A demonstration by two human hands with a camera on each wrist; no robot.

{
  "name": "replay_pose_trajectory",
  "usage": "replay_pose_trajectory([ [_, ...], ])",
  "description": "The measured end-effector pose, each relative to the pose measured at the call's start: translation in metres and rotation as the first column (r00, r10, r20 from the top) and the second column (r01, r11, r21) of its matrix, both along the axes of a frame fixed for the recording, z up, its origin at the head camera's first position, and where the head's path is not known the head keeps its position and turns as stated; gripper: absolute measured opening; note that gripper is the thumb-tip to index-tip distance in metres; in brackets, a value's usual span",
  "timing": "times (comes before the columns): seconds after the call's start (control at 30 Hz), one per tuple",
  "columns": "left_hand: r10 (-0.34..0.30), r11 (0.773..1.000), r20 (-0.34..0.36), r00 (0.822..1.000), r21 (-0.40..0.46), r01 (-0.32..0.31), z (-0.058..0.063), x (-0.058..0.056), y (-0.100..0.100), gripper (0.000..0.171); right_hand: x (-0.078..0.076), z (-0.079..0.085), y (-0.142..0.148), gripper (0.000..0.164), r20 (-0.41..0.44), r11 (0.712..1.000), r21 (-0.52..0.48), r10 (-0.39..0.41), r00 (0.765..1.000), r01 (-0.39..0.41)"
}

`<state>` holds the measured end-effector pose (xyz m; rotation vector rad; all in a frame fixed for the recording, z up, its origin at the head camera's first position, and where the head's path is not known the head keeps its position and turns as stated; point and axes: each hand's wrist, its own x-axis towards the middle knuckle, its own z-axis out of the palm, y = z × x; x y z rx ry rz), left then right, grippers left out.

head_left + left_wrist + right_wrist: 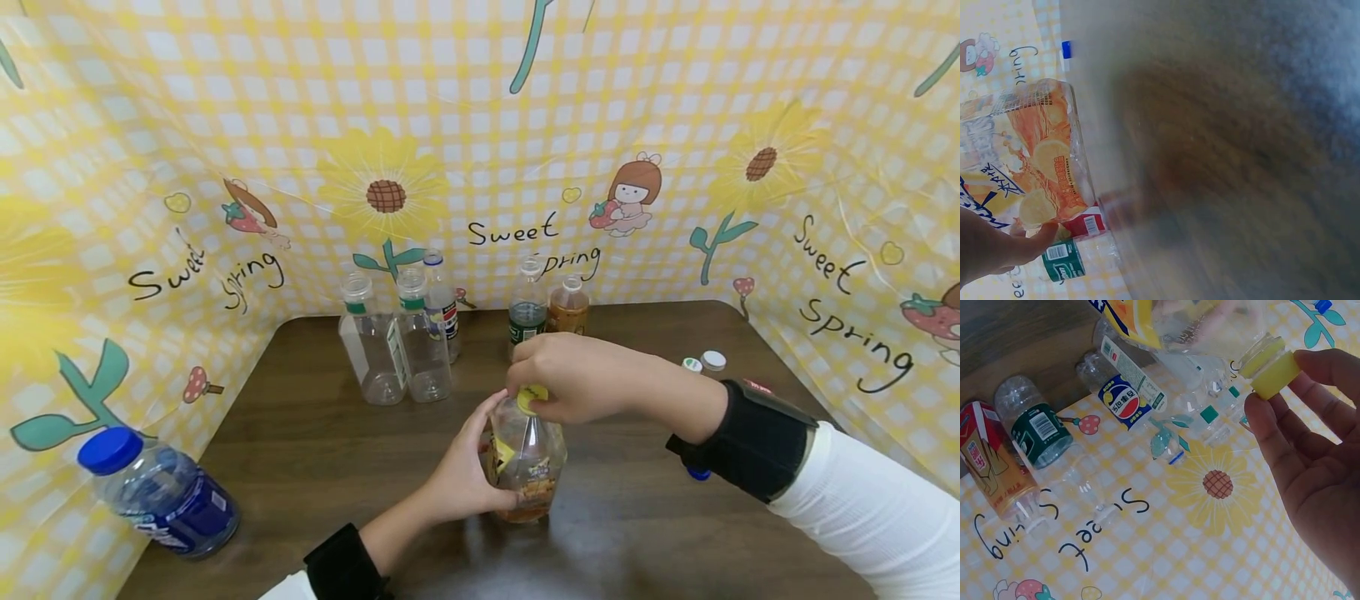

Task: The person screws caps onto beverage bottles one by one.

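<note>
A clear drink bottle (pixel 528 467) with an orange, lemon-printed label stands upright on the table in front of me. My left hand (pixel 461 475) grips its side, thumb toward me. Above it, my right hand (pixel 573 379) pinches the yellow cap (pixel 1275 375) between thumb and fingers. In the right wrist view the cap sits at the mouth of the neck, with a yellow ring (pixel 1260 356) just below it. The left wrist view shows the printed label (pixel 1050 156) close up, with my left thumb along its lower edge.
Uncapped bottles stand at the back: two clear ones (pixel 427 358) (pixel 378 358), a Pepsi bottle (pixel 450 321), a green-labelled one (pixel 527 321) and an amber one (pixel 567 310). A large blue-capped bottle (pixel 183 508) is at left. Loose white caps (pixel 713 360) and a blue cap (pixel 698 475) lie right.
</note>
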<state>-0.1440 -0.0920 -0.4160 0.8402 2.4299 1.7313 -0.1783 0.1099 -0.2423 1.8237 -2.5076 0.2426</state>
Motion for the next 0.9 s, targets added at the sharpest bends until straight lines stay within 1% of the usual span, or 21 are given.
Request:
replay_pose_trajectory([
  [0.1, 0.007, 1.000, -0.014, 1.000, -0.002, -0.007, 0.001, 0.000, 0.000, 0.113, 0.000, -0.003, -0.001, 0.008, -0.043, 0.999, -0.011, -0.041, 0.998, 0.041],
  [0.17, 0.011, 1.000, -0.031, 0.999, -0.008, -0.011, 0.002, 0.000, 0.000, 0.113, 0.000, -0.007, -0.002, 0.006, -0.089, 0.997, -0.020, -0.079, 0.993, 0.077],
  [0.3, 0.008, 1.000, -0.042, 0.999, -0.021, -0.009, 0.003, 0.000, 0.000, 0.114, 0.000, -0.012, -0.003, 0.013, -0.171, 0.988, -0.026, -0.154, 0.973, 0.152],
  [0.33, 0.007, 1.000, -0.039, 0.999, -0.023, -0.007, 0.003, 0.000, 0.001, 0.114, 0.000, -0.013, -0.003, 0.013, -0.179, 0.988, -0.033, -0.151, 0.972, 0.148],
  [0.37, 0.004, 1.000, -0.034, 0.999, -0.023, -0.005, 0.002, 0.001, 0.001, 0.114, 0.000, -0.014, -0.002, 0.012, -0.174, 0.990, -0.041, -0.142, 0.974, 0.137],
  [0.47, 0.000, 1.000, -0.020, 1.000, -0.015, 0.000, 0.001, 0.001, 0.000, 0.114, 0.000, -0.011, 0.002, 0.009, -0.109, 0.994, -0.073, -0.086, 0.990, 0.078],
  [0.57, 0.001, 1.000, -0.015, 1.000, -0.008, -0.001, -0.001, 0.001, 0.000, 0.113, -0.001, -0.008, 0.006, 0.015, -0.026, 0.995, -0.095, -0.020, 0.999, 0.018],
  [0.63, 0.004, 1.000, -0.013, 1.000, -0.006, -0.004, -0.001, 0.000, 0.000, 0.113, -0.001, -0.007, 0.008, 0.021, 0.003, 0.995, -0.096, 0.003, 1.000, -0.003],
  [0.77, 0.010, 1.000, -0.012, 1.000, -0.002, -0.010, 0.000, 0.000, 0.001, 0.114, -0.001, -0.008, 0.009, 0.024, -0.002, 0.994, -0.106, 0.027, 1.000, -0.027],
  [0.9, 0.009, 1.000, -0.019, 1.000, -0.004, -0.009, 0.002, 0.000, 0.001, 0.114, 0.000, -0.008, 0.008, 0.019, -0.027, 0.994, -0.107, 0.005, 1.000, -0.008],
])
